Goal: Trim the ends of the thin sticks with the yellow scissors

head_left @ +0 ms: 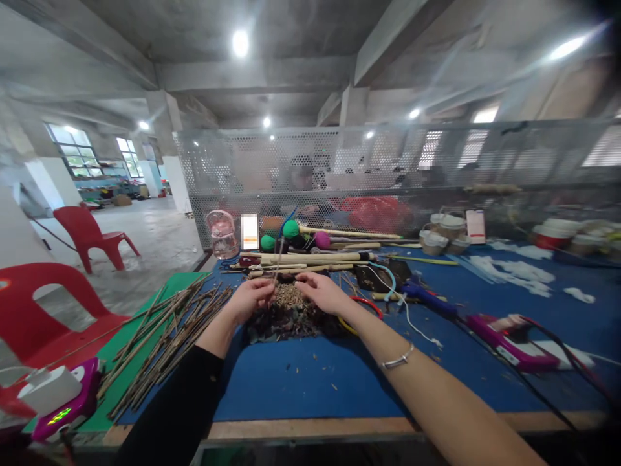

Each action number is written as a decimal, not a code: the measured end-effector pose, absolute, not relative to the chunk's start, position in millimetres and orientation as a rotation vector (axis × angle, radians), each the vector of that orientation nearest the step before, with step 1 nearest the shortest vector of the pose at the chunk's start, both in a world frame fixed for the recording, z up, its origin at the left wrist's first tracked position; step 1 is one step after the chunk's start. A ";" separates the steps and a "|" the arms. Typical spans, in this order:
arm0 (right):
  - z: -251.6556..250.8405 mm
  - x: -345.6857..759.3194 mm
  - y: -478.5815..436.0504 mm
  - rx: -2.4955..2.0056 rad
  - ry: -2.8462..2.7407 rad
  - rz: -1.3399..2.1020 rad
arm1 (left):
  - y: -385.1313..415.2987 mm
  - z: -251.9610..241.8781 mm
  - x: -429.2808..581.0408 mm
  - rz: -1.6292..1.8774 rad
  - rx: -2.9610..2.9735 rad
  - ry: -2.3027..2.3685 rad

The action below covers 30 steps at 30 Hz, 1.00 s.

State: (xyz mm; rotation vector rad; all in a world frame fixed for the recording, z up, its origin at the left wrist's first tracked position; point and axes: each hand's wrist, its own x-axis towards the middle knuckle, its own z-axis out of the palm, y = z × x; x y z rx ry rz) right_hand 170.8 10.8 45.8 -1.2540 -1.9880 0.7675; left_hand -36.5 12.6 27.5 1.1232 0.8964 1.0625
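Observation:
My left hand (253, 296) is closed in a pinch on a thin brown stick (278, 265) that stands almost upright. My right hand (320, 291) reaches in from the right with fingers pinched together near the base of the same stick. Both hands hover over a pile of small wood bits and dark dried leaves (290, 312) on the blue mat (310, 382). A silver bracelet sits on my right wrist.
A bundle of long thin twigs (165, 336) lies on a green mat at left. Thicker bamboo sticks and coloured balls (310, 255) lie behind the pile. Glue guns (504, 336) with cables lie at right. Red chairs stand left; a mesh screen rises behind the table.

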 end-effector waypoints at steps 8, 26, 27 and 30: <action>20.2 153.1 5.0 -1.017 -1.556 1.137 | -11.3 15.5 2.5 0.792 1.610 0.840; 13.8 153.2 -6.6 -0.794 -1.543 1.278 | -25.1 25.3 8.9 1.161 1.713 1.120; 14.6 151.0 -8.2 -0.792 -1.549 1.254 | -24.1 24.9 8.1 1.206 1.698 1.182; 17.5 146.2 -12.1 -0.805 -1.527 1.212 | -20.5 24.3 6.0 1.377 1.661 1.307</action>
